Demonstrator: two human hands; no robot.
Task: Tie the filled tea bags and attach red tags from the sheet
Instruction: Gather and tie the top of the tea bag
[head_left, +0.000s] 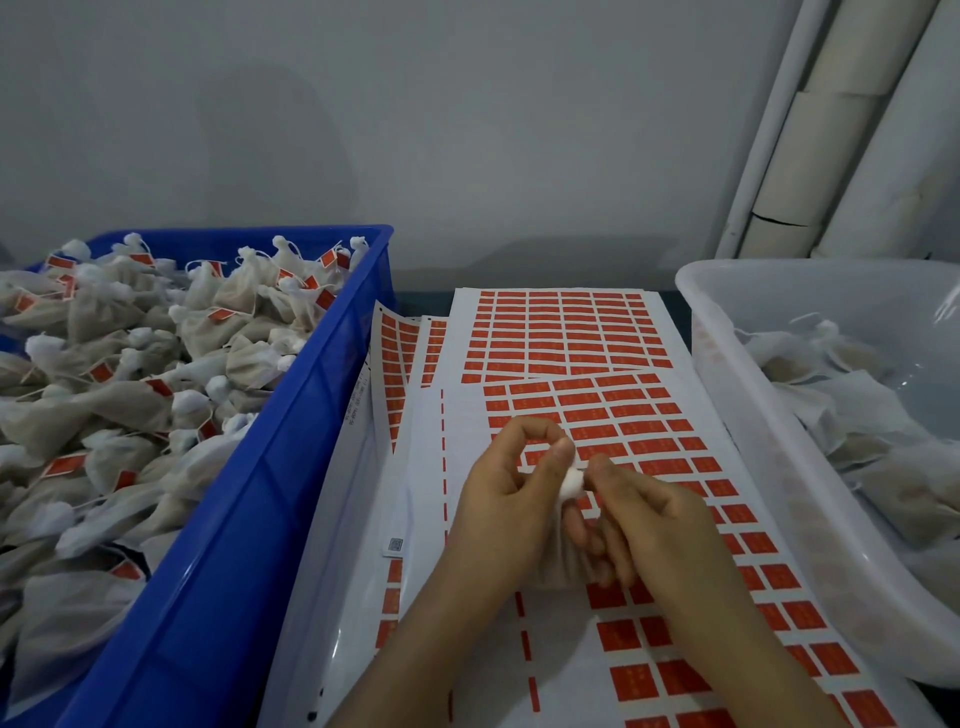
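Over the sheets of red tags I hold one filled tea bag between both hands. My left hand wraps around its body and pinches the bunched white top between thumb and forefinger. My right hand pinches the same white top from the right, its lower fingers curled under the bag. Most of the bag is hidden by my fingers. No string shows clearly.
A blue crate on the left is heaped with tied bags bearing red tags. A translucent white tub on the right holds untagged bags. More tag sheets lie overlapped further back. White pipes run up the wall at right.
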